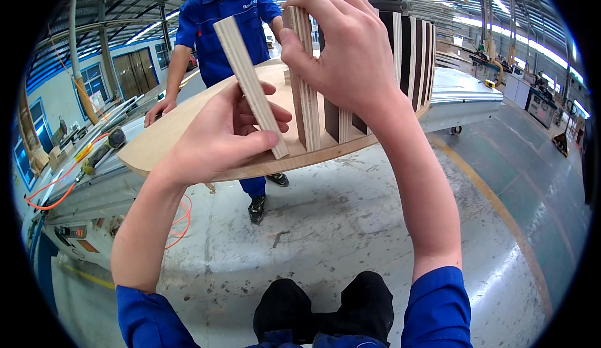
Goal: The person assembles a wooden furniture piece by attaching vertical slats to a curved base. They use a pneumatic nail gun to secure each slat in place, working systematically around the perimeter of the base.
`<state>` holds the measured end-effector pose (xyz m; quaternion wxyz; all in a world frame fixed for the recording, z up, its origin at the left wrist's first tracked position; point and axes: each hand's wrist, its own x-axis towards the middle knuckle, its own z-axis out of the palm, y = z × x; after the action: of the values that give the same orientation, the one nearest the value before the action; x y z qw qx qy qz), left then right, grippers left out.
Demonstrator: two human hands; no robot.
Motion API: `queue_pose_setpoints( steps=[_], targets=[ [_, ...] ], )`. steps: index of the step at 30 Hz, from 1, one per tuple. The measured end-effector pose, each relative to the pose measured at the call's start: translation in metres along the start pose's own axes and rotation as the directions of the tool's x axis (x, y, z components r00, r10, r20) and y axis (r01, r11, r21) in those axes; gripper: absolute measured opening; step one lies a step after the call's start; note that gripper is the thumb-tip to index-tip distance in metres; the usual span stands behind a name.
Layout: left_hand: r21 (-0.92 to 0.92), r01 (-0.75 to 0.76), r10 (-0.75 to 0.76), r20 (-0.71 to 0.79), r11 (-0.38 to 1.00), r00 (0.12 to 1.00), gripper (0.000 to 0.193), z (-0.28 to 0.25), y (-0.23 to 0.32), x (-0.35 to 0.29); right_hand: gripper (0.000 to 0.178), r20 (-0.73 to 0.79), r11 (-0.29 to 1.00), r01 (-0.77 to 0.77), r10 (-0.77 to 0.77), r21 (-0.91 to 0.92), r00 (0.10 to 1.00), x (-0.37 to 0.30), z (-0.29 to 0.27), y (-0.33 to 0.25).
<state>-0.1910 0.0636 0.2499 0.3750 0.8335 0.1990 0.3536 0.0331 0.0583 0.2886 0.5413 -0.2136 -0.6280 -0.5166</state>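
My left hand (pixel 216 135) is closed around the lower part of a narrow plywood strip (pixel 246 76), its layered edge facing me. The strip leans to the left, its lower end near the rim of a thin wooden board (pixel 169 132). Just right of it, my right hand (pixel 347 47) grips the top of an upright plywood piece (pixel 305 101), thumb on the near side and fingers over the top. That piece stands on the board. Behind my right wrist, more dark-faced plywood pieces (pixel 414 60) stand in a row, partly hidden by my hand and forearm.
Across the board stands a co-worker in a blue shirt (pixel 235 35), one hand (pixel 160 110) at the board's left edge. A power tool (pixel 113 140) and an orange hose (pixel 47 205) lie on the machine bed at left. Machines (pixel 541 104) stand at far right.
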Motion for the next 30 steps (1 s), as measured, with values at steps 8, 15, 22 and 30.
queue_pose_setpoints(
  steps=[8, 15, 22, 30],
  targets=[
    [0.083, -0.041, 0.033, 0.097, 0.996, 0.995, 0.057, 0.002, -0.009, 0.004, 0.024, 0.018, 1.0, -0.008, 0.008, 0.005, 1.0, 0.001, -0.001, 0.002],
    [0.237, 0.098, -0.112, 0.047, 0.966, 0.993, 0.057, 0.005, 0.0, -0.001, 0.033, 0.193, 0.944, -0.265, 0.228, 0.195, 0.954, 0.033, -0.03, -0.022],
    [0.319, 0.129, -0.133, -0.009, 0.939, 0.991, 0.057, 0.009, 0.008, -0.001, 0.036, 0.27, 0.986, -0.122, 0.089, 0.109, 0.959, 0.042, -0.011, -0.021],
    [0.26, 0.093, -0.097, 0.002, 0.961, 0.995, 0.061, 0.002, -0.002, -0.002, 0.034, 0.292, 0.998, -0.064, 0.061, 0.001, 0.955, 0.035, -0.002, -0.021]
  ],
)
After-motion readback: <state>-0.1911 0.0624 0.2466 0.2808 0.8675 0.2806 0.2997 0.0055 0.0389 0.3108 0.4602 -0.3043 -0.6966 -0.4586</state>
